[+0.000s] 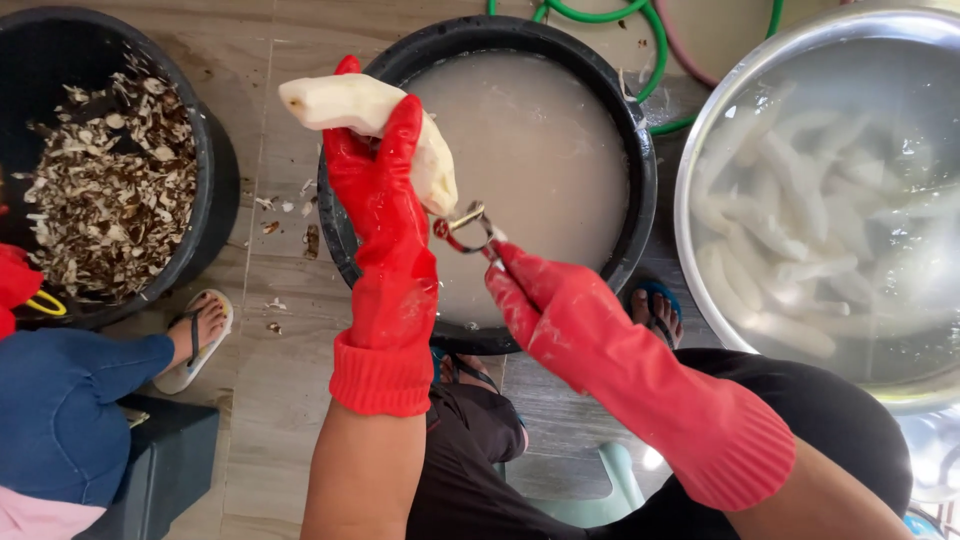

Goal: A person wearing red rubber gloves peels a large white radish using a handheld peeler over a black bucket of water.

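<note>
Far left: black tub (205, 150) on the floor, holding brown-and-white peel scraps (110, 190). Beside it a second person sits: blue sleeve (70, 400), a bit of red glove (15, 285) touching a small yellow item, sandalled foot (200, 335) next to the tub. A few peel bits (290, 215) lie on the tile floor (270, 400) between the two tubs.

Left hand (385, 200), red rubber glove: grip clenched around a peeled, cream-white root (365, 110). Root is tilted, blunt end pointing up-left, held in the air over the left rim of the middle tub. Fingers wrap across its middle; the lower end pokes out just right of the glove.

Peeler (468, 228): metal head, red loop, sits just below the root's lower end. Touching or just short of it, can't tell.

Right hand (545, 310), also red-gloved: grip closed on the peeler's handle, head aimed up-left toward the root. Both hands hang over the middle black tub (640, 170), which is full of cloudy beige water (540, 150).

Behind that tub: green hose coils (600, 15) on the floor.

Far right: large steel bowl (690, 170) of clear water with many peeled white roots (800, 230) submerged. It's near the middle tub's right side.

Bottom: wearer's black shorts (830, 420), one sandalled foot (655, 310) showing between tub and bowl.
</note>
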